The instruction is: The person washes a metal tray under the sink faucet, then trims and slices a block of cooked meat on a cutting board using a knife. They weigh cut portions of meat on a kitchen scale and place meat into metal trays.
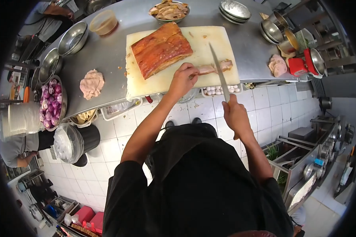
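Observation:
A large slab of browned roast meat (pixel 161 49) lies on the white cutting board (pixel 203 35). In front of it, my left hand (pixel 184 80) has its fingers closed on the left end of a narrow meat strip (pixel 205 70). The strip lies near the board's front right. My right hand (pixel 236 114) is wrapped round the handle of a long knife (pixel 218 69). Its blade points away from me and crosses over the strip; whether it touches the meat cannot be made out.
Sliced meat fills a bowl (pixel 169 17) behind the board. Crumpled pale cloths (pixel 92 84) lie on both sides. A bowl of purple onions (pixel 50 104) stands left; a red scale (pixel 297 66) stands right. White eggs or similar pieces (pixel 215 91) sit below the board's edge. Other people are at left.

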The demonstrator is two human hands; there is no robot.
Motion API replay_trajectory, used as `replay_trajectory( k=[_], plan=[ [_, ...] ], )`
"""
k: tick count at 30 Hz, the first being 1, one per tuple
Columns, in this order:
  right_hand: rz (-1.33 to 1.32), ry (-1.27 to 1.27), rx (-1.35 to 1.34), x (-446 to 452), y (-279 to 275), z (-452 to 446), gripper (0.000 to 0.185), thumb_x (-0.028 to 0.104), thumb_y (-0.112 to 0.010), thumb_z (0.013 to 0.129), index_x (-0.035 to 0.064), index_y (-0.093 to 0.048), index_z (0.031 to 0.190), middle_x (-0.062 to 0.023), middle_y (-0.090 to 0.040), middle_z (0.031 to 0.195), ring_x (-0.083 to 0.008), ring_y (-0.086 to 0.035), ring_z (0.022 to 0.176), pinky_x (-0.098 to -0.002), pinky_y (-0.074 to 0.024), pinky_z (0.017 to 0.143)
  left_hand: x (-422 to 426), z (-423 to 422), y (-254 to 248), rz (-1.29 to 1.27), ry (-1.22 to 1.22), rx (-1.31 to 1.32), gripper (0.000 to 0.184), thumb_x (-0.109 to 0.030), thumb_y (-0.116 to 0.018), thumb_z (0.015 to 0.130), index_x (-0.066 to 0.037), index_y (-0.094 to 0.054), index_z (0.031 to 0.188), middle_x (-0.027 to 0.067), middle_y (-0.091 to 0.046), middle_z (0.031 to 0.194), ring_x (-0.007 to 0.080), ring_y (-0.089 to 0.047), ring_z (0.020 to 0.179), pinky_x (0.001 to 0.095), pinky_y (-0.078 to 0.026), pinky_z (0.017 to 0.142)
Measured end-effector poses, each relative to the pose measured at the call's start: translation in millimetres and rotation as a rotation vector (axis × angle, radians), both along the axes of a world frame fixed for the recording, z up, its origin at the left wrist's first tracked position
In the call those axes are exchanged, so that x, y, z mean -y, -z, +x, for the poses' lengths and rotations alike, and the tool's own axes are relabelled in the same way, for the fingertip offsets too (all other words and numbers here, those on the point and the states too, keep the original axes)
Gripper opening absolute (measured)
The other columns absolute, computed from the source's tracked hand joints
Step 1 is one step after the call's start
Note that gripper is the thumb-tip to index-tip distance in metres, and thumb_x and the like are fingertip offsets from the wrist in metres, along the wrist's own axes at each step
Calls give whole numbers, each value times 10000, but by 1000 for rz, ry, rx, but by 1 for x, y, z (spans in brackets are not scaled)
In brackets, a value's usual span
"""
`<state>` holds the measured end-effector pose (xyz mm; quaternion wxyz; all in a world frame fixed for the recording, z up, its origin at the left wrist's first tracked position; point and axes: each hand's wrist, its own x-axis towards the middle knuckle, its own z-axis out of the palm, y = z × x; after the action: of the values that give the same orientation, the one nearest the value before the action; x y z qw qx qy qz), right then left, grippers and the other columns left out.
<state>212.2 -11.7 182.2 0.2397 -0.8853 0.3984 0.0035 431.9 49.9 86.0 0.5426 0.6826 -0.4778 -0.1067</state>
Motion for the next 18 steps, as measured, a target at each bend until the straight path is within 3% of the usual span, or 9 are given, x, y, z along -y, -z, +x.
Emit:
replay_trajectory(
  k=[4,7,10,12,18],
  plan=[
    [-6,57,160,-18,-45,13,239,147,-555,947,-31,-431,1045,-289,-628,744,-468,-630,698,-523,-488,605,2,1,3,-59,7,19,156,7,-727,751,-1,-693,903,104,-625,948,254,-637,831,323,-518,742],
    [-104,167,721,-33,-53,8,319,130,-584,941,-43,-428,1158,-203,-631,740,-338,-646,608,-422,-486,541,2,1,3,-24,5,-11,156,10,-737,745,4,-693,894,101,-626,947,254,-634,823,320,-518,734],
    [-140,130,527,-34,-6,-5,297,134,-588,933,-42,-435,1117,-234,-637,752,-382,-652,643,-435,-507,567,1,1,2,-33,15,-19,150,8,-737,746,6,-692,889,99,-628,942,255,-632,814,323,-515,724],
    [55,-22,-34,-25,25,-2,220,155,-529,935,-36,-446,1004,-314,-602,724,-542,-568,703,-574,-472,640,3,-1,4,-56,26,-32,150,4,-738,745,5,-692,888,98,-629,940,257,-632,812,326,-513,718],
    [78,-16,17,-6,35,8,233,175,-551,928,-20,-437,987,-300,-611,713,-517,-592,715,-578,-467,663,5,6,2,-27,41,22,139,-9,-728,757,-1,-700,893,105,-631,968,268,-640,828,323,-514,734]
  ],
)
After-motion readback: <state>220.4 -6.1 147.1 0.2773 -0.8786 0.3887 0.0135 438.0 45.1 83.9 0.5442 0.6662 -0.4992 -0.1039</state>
